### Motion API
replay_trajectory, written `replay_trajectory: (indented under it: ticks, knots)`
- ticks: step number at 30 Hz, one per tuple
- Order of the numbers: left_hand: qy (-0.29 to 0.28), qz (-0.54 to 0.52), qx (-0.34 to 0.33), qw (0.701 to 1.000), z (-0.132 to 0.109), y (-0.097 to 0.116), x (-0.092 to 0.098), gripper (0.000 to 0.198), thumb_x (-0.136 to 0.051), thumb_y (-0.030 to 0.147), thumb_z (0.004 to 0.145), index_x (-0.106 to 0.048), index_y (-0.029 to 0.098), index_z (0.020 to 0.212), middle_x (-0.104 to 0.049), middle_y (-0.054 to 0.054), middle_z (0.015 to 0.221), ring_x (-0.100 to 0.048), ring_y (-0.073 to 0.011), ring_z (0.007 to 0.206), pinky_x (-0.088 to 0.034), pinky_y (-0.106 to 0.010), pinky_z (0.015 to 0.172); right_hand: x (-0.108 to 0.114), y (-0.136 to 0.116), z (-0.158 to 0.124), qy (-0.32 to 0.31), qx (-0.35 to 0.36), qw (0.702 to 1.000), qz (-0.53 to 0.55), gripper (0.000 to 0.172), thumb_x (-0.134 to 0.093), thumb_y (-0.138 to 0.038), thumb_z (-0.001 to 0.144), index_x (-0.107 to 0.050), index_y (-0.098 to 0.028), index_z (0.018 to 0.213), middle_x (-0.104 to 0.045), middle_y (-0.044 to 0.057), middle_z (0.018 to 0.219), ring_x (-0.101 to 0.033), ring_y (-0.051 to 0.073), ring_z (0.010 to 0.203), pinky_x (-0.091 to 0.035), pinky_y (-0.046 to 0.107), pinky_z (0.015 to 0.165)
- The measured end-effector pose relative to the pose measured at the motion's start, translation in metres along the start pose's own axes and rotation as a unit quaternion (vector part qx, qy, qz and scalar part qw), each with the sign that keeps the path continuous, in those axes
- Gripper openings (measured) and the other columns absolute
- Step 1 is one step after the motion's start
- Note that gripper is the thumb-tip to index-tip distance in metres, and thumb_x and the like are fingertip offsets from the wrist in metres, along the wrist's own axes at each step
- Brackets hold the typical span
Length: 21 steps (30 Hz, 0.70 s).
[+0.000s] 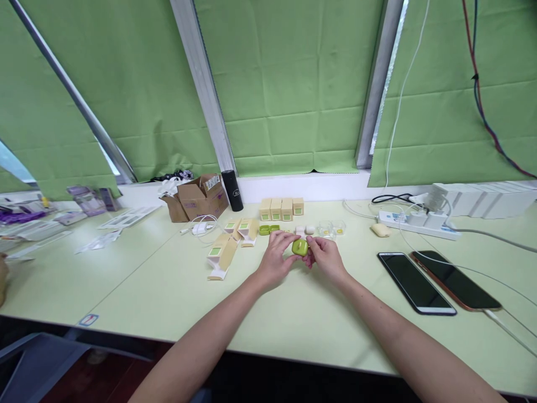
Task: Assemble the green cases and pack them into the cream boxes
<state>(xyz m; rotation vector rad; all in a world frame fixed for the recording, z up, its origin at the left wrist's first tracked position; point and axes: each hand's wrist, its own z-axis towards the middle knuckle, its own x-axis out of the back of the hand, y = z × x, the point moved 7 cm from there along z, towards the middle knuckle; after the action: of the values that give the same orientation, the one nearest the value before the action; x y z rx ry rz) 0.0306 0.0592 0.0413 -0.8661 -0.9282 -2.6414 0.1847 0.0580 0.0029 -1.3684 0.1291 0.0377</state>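
Note:
Between the fingertips of my left hand (274,260) and my right hand (328,258) is a small, rounded, glossy green case (299,247) with a pale mark on top. Both hands are closed on its edges, just above the table. Beyond them lies another green case (269,229), opened into two halves. Small white pieces (309,229) and clear plastic containers with yellow spots (331,229) lie just behind my right hand. To the left of my left hand rest several opened cream cartons (222,252) with green labels, flaps out.
Several closed cream boxes (282,209) stand in a row at the back. A brown cardboard box (203,198), a black bottle (232,190) and a white cable (203,226) are left. Rightward lie two phones (415,282) and a power strip (419,224). Another person's hand (2,277) shows far left.

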Motion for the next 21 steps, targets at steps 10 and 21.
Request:
replay_trajectory:
  ticks: [10,21]
  knots:
    - [0.050,-0.082,0.126,0.987,0.002,-0.023,0.007,0.047,-0.082,0.010,0.072,-0.071,0.026,0.116,-0.067,-0.008,0.121,-0.058,-0.0280,0.117,-0.049,-0.043,0.099,0.013,-0.001,0.002,0.034,0.070,0.985,-0.151,0.047,-0.053,-0.064,0.095,-0.069,-0.020,0.087,-0.069,0.003,0.064,-0.059,0.018,0.053,-0.046,0.030,0.055]
    - [0.113,-0.394,0.257,0.875,0.001,-0.070,0.002,0.060,-0.089,0.012,0.055,-0.062,0.018,0.107,-0.073,-0.009,0.112,-0.069,-0.0214,0.099,-0.053,-0.034,0.087,0.013,-0.005,0.005,0.053,0.130,0.831,-0.538,0.029,-0.060,-0.017,0.092,-0.067,-0.022,0.120,-0.073,0.008,0.109,-0.062,0.026,0.104,-0.044,0.034,0.081]
